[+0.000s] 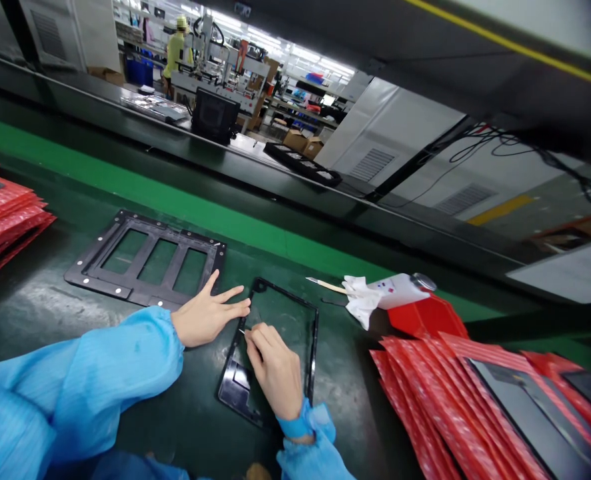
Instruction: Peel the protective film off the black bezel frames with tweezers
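A thin black rectangular frame (314,347) lies on the dark green belt in front of me. My left hand (206,315) rests flat with fingers spread on the frame's left edge, holding it down. My right hand (274,368) lies over the frame's left side, fingers pinched on a small thin pale tool whose tip shows at the frame's inner edge. Both arms wear light blue sleeves.
A black jig plate (145,259) with three windows lies to the left. Red bubble bags (5,220) are stacked far left, and more (450,400) with dark panels at right. A white bottle (400,291), white cloth and stick lie beyond. A person in yellow stands far back.
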